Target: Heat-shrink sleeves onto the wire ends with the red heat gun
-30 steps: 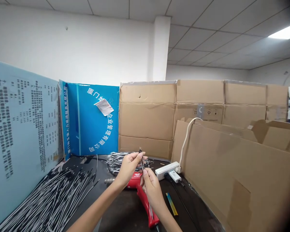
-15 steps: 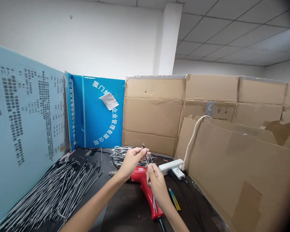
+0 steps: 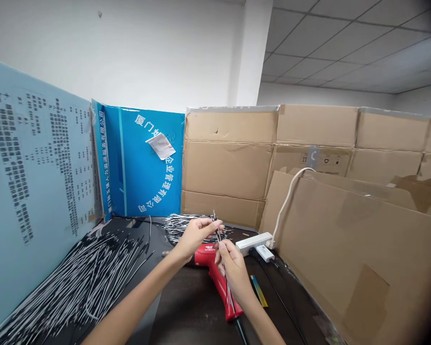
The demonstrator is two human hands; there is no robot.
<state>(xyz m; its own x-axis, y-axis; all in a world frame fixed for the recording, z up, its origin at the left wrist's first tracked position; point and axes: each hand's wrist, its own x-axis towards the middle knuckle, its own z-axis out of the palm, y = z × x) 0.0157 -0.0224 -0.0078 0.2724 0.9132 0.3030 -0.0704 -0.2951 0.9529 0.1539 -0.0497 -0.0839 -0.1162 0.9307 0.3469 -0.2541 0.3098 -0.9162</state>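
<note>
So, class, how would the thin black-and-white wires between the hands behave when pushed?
Those wires would probably bend, being slender. They may be springy: below the right hand they run fairly straight. Likely light: the left hand merely pinches them.

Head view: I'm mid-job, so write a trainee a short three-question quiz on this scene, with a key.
1. True or false: the left grip and the right grip are both on the held wires.
2. In the picture, which lies left of the red gun-shaped tool? A white power strip; B large wire pile; C yellow-and-blue strip.
3. Fill in: the upright panel with a paper slip on it is coloured ____.
Key: 1 true; 2 B; 3 blue.
</note>
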